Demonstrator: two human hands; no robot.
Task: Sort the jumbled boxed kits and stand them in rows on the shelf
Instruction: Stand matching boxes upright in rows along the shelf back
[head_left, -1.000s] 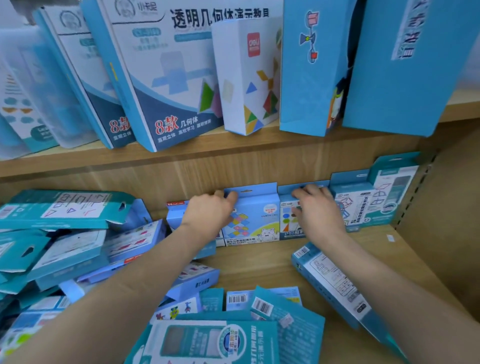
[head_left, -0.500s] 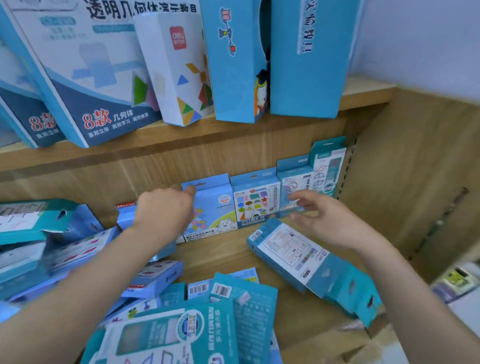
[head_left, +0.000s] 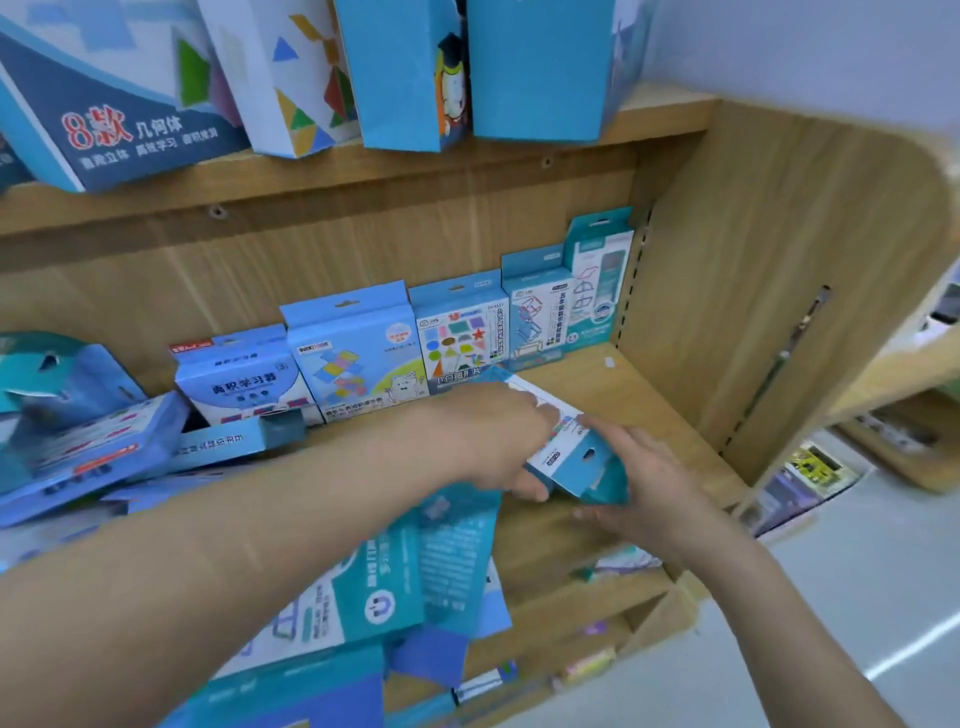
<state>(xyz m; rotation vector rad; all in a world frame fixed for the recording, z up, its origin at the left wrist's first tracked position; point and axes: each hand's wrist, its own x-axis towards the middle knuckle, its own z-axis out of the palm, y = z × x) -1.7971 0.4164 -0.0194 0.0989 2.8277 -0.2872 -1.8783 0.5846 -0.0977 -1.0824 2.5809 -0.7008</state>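
A row of several blue boxed kits stands against the back panel of the wooden shelf. Both hands hold one long blue and white boxed kit, lifted slightly above the shelf board in front of that row. My left hand grips its far end from above. My right hand holds the near end with the hang tab, fingers curled under it. A jumble of flat blue and teal kits lies below my left forearm and at the left.
Large blue and white boxes stand on the upper shelf. The shelf's wooden side wall closes the right end. More toppled kits are piled at the left. A lower shelf and grey floor show at the bottom right.
My left hand left the standing row and came to the long kit. My right hand closed on that kit's near end, and it is lifted off the board. The view shifted right.
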